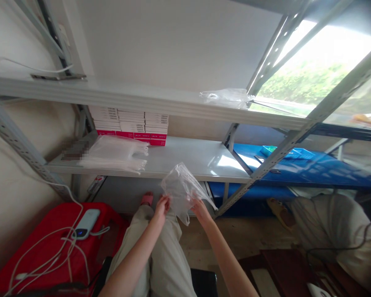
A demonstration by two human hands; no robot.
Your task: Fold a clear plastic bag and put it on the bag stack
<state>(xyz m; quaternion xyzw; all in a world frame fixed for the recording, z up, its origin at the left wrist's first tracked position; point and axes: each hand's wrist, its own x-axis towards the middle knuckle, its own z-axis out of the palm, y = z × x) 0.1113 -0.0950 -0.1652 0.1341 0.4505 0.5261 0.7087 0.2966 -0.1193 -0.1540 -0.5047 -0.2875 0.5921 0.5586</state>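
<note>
your trousers (pixel 165 262): pale beige cloth, loose in the leg, softly creased
your slipper (pixel 147 199): pink, open at the toes, showing past your left trouser leg
your forearms (pixel 135 249): bare as far as you see them
your left hand (pixel 162 205): bare, ungloved
your right hand (pixel 199 208): bare too

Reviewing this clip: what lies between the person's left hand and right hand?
A clear plastic bag stretches between the left hand and right hand, seen in the head view.
</note>
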